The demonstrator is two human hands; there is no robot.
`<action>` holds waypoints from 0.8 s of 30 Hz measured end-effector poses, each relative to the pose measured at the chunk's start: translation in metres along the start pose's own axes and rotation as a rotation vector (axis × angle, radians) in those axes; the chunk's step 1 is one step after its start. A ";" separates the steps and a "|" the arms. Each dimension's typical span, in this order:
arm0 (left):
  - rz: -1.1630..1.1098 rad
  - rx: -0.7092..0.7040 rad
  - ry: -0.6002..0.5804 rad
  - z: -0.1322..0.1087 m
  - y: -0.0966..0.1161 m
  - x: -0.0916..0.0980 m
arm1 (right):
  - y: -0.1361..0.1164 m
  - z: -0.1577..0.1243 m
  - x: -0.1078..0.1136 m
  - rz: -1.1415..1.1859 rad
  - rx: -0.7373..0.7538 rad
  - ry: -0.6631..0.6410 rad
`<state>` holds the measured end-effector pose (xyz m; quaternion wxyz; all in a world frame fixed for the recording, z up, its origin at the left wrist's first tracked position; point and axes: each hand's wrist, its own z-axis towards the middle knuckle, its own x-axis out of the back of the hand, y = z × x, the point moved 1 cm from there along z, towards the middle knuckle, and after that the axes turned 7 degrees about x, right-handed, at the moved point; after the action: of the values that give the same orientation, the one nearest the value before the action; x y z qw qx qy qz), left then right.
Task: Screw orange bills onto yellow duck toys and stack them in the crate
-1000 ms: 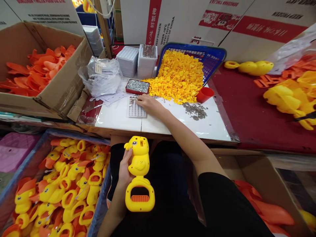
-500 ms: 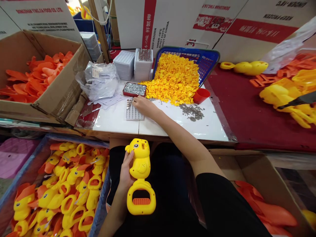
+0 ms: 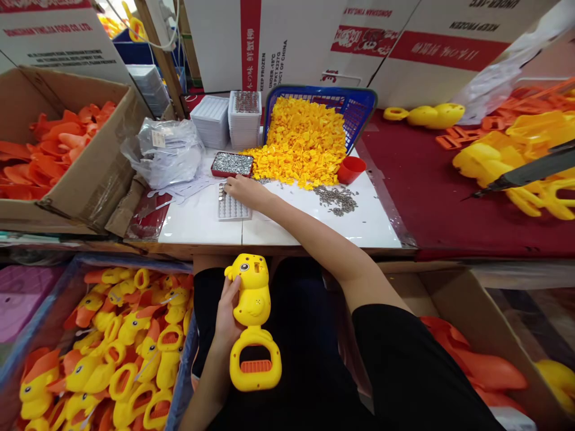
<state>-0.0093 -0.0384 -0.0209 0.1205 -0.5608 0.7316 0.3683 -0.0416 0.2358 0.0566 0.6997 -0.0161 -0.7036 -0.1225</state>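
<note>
My left hand grips a yellow duck toy over my lap, its head up and its loop handle with an orange insert pointing down. My right hand reaches across the white table and rests on the upper edge of a small grey grid tray. Its fingers are curled, pinching at the tray's top left corner where small metal pieces lie; what they hold is too small to name. Just beyond the hand sits a red tray of metal screws.
A blue basket spills yellow plastic pieces onto the table beside a red cup and loose screws. Stacked white trays and a plastic bag stand behind. Boxes of orange parts and yellow ducks sit left.
My right hand has slid a little left along the top of the grid tray. The view has shifted slightly. My left hand keeps the duck toy in the same hold.
</note>
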 end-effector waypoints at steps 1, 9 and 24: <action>0.003 0.001 -0.003 0.000 -0.001 0.001 | 0.000 0.000 0.000 0.002 -0.003 0.001; 0.025 0.015 -0.001 -0.001 -0.004 0.007 | 0.000 0.004 0.002 0.050 -0.050 0.014; 0.032 0.099 0.006 -0.032 0.031 -0.013 | -0.029 -0.060 0.012 0.701 -0.269 0.519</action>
<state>-0.0254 -0.0471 0.0216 0.1401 -0.5434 0.7583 0.3317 0.0118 0.1941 0.0631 0.8439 -0.3128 -0.4347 0.0315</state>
